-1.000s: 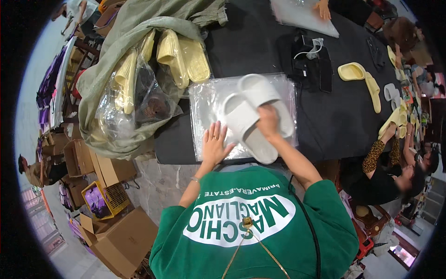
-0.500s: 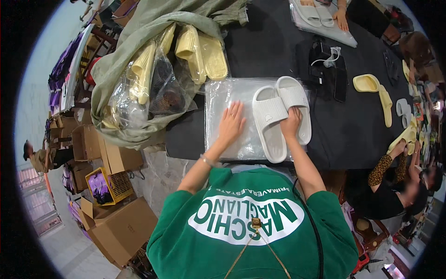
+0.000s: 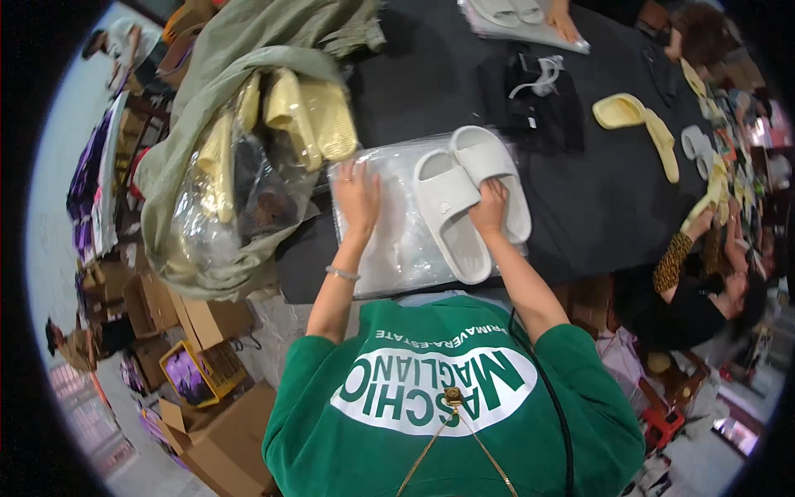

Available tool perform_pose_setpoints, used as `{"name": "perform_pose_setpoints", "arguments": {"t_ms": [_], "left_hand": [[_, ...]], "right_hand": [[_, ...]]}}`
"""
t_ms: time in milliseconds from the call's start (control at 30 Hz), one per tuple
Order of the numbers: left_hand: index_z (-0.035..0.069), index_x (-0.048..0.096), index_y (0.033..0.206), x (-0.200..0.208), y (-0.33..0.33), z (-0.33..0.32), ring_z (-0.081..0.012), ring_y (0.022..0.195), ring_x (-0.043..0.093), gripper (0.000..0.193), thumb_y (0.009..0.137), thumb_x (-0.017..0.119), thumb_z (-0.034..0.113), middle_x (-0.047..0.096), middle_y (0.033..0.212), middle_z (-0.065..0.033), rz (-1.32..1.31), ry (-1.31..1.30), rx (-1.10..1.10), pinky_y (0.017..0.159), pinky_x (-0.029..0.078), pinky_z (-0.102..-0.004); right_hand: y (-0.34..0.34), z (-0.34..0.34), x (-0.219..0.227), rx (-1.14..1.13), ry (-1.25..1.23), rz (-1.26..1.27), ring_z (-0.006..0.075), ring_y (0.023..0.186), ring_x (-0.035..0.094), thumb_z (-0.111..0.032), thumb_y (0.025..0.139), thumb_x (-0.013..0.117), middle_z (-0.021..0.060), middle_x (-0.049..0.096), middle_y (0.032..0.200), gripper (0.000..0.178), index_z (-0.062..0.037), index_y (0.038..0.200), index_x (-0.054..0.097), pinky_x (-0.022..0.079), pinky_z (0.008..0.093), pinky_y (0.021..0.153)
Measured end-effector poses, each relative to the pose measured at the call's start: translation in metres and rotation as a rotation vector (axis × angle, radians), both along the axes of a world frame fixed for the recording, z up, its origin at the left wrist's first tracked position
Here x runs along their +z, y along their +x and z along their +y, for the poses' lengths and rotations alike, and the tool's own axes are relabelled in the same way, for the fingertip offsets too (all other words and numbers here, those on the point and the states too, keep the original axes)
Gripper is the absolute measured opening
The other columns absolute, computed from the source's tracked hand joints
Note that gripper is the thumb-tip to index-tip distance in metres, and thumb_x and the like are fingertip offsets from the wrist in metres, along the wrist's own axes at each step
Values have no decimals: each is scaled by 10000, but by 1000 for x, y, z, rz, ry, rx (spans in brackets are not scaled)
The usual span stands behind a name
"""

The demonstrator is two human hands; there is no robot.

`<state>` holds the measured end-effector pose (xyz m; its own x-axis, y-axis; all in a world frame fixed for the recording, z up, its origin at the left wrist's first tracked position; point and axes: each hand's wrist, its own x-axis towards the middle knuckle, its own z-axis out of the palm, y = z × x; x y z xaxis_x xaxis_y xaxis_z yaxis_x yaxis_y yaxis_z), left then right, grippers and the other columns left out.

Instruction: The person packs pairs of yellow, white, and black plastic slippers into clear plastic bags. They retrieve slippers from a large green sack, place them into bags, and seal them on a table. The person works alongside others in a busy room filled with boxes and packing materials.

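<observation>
A pair of white slide slippers (image 3: pixel 445 211) lies side by side, toes pointing away from me, on a stack of clear plastic bags (image 3: pixel 389 240). My right hand (image 3: pixel 489 207) is closed on the inner edges of the slippers where the two meet, its fingertips by the straps. At the far left corner of the bag stack, my left hand (image 3: pixel 358 197) rests on the plastic, fingers apart and slightly bent. Whether it has lifted a layer of film cannot be made out.
Left of the bags, a green sack (image 3: pixel 157 207) holds yellow slippers (image 3: pixel 290 116) in clear bags. A black object with a white cord (image 3: pixel 538 91) sits farther back on the black table (image 3: pixel 414 74). Loose yellow slippers (image 3: pixel 638 116) lie right. Another person's hand (image 3: pixel 563 21) touches bags at the far edge.
My left hand has slid from the middle of the bag stack to its far left corner. My right hand keeps its hold on the slippers. The whole view has shifted slightly.
</observation>
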<state>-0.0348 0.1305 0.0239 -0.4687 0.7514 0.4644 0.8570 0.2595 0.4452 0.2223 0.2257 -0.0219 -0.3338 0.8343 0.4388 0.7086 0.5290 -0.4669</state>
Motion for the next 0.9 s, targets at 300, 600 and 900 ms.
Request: {"name": "perform_pose_setpoints", "arguments": {"t_ms": [300, 600, 900], "left_hand": [[44, 606, 911, 317, 45, -69, -234, 1009, 528, 81, 847, 621, 91, 580, 1101, -71, 222, 972, -502, 861, 436, -386], [52, 567, 981, 380, 77, -99, -247, 1064, 473, 166, 848, 616, 139, 531, 1160, -73, 436, 1400, -1165, 891, 394, -419], [61, 529, 1052, 385, 83, -113, -259, 1119, 418, 252, 850, 610, 187, 482, 1218, -74, 472, 1486, -1208, 922, 351, -451]], "right_hand": [[-2, -5, 12, 21, -128, -42, 322, 1066, 501, -66, 504, 719, 151, 581, 1029, 478, -16, 952, 559, 337, 434, 988], [3, 2, 5, -15, -66, 20, 298, 1056, 511, -55, 607, 622, 151, 596, 1043, 357, -12, 958, 569, 337, 413, 938], [2, -1, 12, -7, -21, 49, 300, 1004, 532, -111, 677, 627, 151, 605, 986, 258, -13, 905, 557, 359, 416, 906]]}}
